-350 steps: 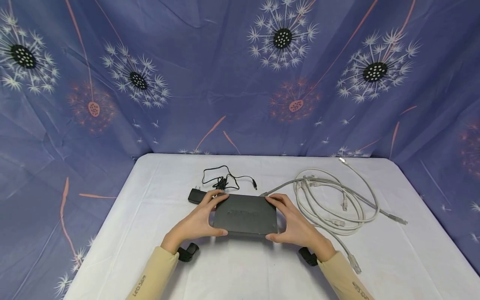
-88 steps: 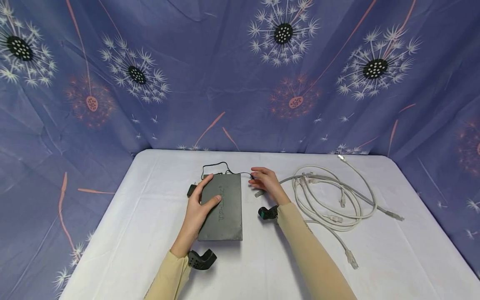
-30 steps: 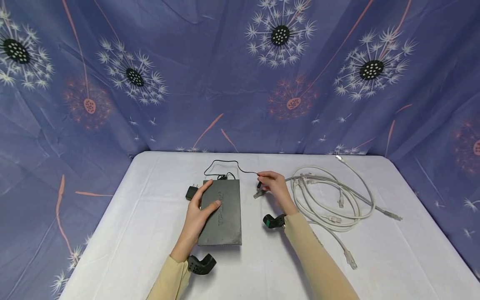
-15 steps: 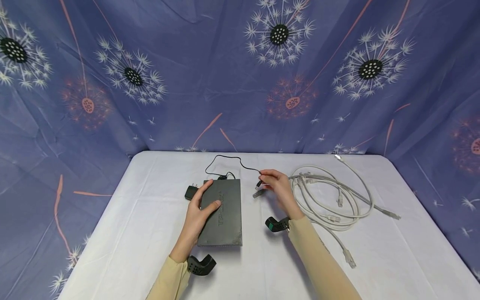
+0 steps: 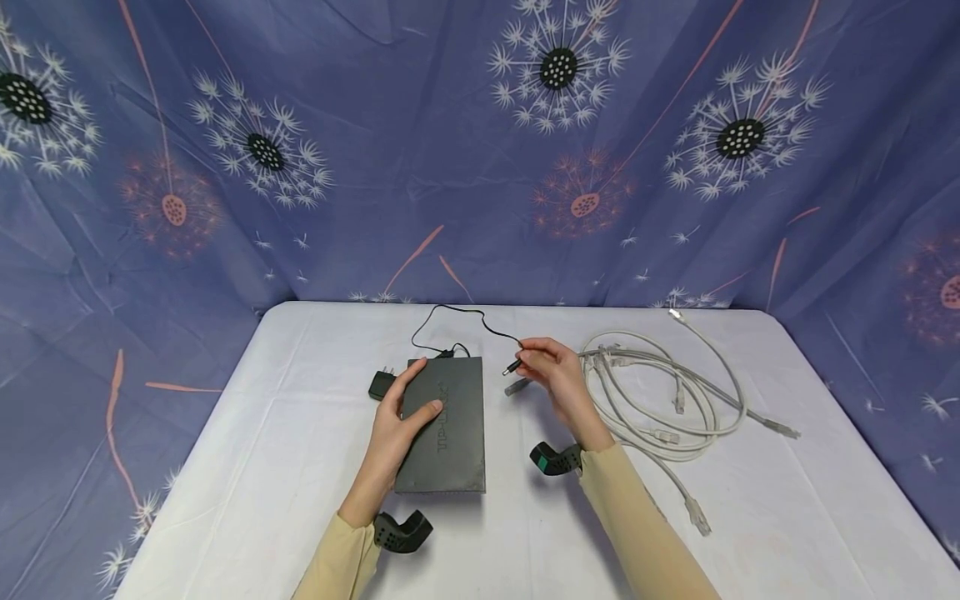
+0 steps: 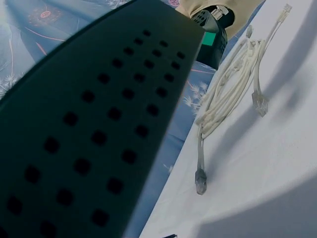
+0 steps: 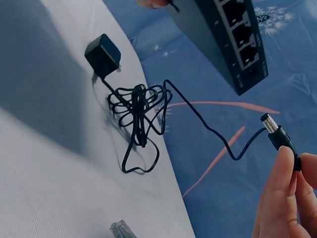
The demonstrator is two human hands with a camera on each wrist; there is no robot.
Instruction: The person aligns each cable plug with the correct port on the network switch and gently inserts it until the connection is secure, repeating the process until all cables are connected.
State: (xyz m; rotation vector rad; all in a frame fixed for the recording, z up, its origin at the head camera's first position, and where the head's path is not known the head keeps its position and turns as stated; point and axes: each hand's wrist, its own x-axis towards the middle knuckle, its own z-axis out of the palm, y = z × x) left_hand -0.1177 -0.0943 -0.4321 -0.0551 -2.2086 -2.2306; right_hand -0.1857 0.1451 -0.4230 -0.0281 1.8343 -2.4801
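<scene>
My left hand (image 5: 393, 427) grips a dark grey network switch (image 5: 461, 421) along its left side, thumb on the lettered top. The switch is turned lengthwise, and its vented side (image 6: 94, 114) fills much of the left wrist view. To its right, my right hand (image 5: 561, 382) pinches the black DC power plug (image 5: 512, 367) between thumb and fingers. The metal tip of the plug (image 7: 269, 121) points toward the switch's port face (image 7: 240, 39) and stands apart from it. A thin cord runs from the plug to a bundle (image 7: 138, 114) and the black power adapter (image 7: 103, 55).
Coiled pale network cables (image 5: 720, 429) with clear connectors lie at the right of the white table (image 5: 247, 500). One grey cable's end (image 5: 517, 387) lies just below the right hand. A blue flowered curtain (image 5: 420, 158) hangs behind the table.
Earlier both hands held the switch crosswise; now it is turned lengthwise in the left hand alone. The right hand has taken the plug, drawn it slightly right and tilted its tip leftward.
</scene>
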